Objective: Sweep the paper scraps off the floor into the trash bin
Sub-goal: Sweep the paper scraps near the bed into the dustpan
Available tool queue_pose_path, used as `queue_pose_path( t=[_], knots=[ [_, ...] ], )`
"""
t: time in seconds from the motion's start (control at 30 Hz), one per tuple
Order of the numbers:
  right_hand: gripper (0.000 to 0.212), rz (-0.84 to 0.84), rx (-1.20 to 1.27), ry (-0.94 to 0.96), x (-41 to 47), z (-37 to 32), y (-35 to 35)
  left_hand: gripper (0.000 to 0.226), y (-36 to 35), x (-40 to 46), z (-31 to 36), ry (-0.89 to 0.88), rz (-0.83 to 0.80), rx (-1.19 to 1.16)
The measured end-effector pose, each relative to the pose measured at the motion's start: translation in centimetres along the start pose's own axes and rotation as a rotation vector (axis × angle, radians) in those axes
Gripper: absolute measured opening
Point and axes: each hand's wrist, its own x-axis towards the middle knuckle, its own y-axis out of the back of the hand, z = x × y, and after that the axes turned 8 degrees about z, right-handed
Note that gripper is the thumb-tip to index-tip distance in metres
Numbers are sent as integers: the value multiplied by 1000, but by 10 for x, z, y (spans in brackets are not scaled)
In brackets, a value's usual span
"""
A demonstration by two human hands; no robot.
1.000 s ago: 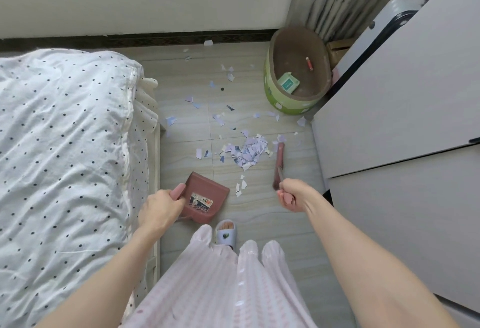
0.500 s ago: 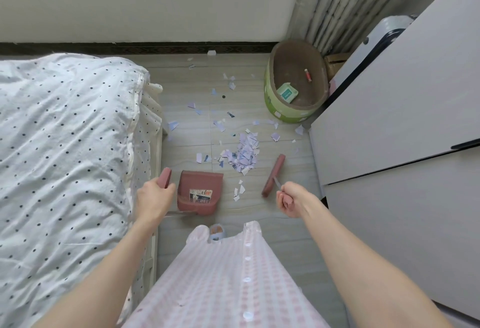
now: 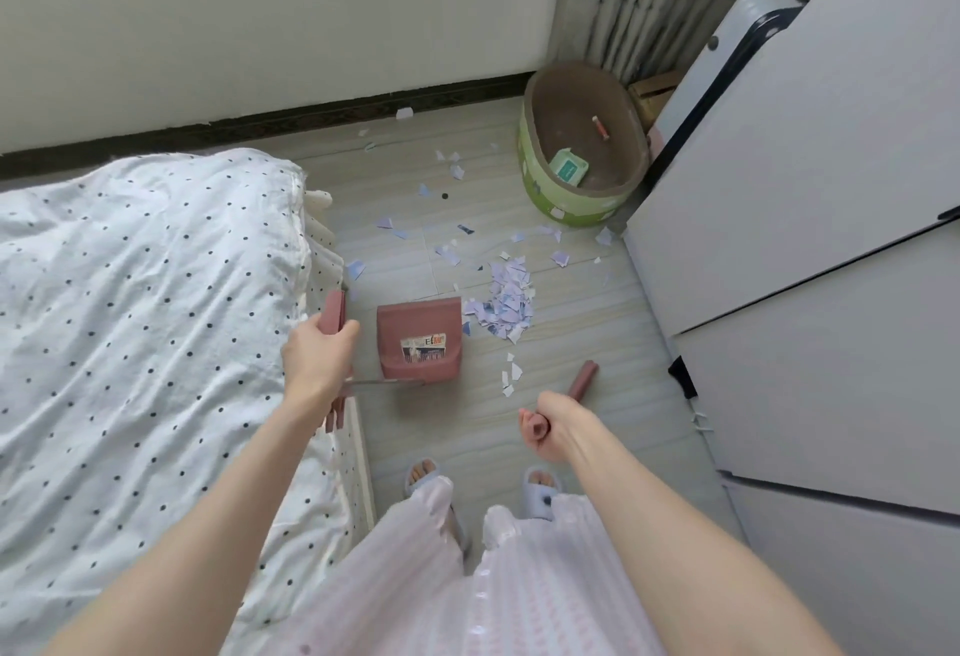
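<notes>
The left hand [image 3: 318,362] grips the upright pink handle [image 3: 332,315] of the dustpan [image 3: 420,338], just beside the edge of the bed [image 3: 145,302]. The dustpan sits on the floor [image 3: 571,427] to the right of that hand, its open lip turned away from the person and its right side close against the main pile of paper scraps [image 3: 505,304]. The right hand [image 3: 545,427] is clenched around the near end of the pink broom [image 3: 583,381], whose head lies on the floor slanting up and right from the fist. A few loose white scraps [image 3: 510,379] lie between the dustpan and the broom, nearer the right hand than the pile is.

The pile lies ahead of both hands, roughly midway between them, and beyond it more scraps scatter toward the wall's dark skirting. The trash bin [image 3: 545,182], a green-sided oval tub with a brown inside, stands well beyond the pile in the far right corner of the floor, next to the white cabinet [image 3: 810,240]; a green packet [image 3: 569,168] and a small red item lie inside it. Two slippered feet show at the near edge of the floor.
</notes>
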Motion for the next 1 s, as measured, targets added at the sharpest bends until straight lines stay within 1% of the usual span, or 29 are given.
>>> queue_pose_path(
  t=[0.1,0.23,0.4,0.53,0.67,0.8,0.87,0.93,1.0],
  knots=[
    [32,-45,80,6,-13,-1,-30,18,11,10,1,-35,-5,8],
    [35,-86,162,26,-15,-23,-59,20,16,21,3,-70,-2,9],
    [41,-148,118,10,-14,-49,-70,23,16,30,11,-76,6,-2],
    [37,-161,22,35,-8,-70,-64,23,14,43,23,-83,6,9],
    [33,-76,85,98,-10,-102,-50,22,6,57,44,-96,-4,36],
    [37,23,-26,139,-16,-146,-32,23,-14,71,70,-113,-12,56],
    [35,116,-97,207,-12,-168,-21,20,-26,79,84,-112,-22,74],
    [32,194,-104,273,-3,-189,-9,19,-39,88,100,-101,-39,88],
    [33,238,-125,299,7,-210,2,17,-52,96,116,-96,-47,109]
  ],
)
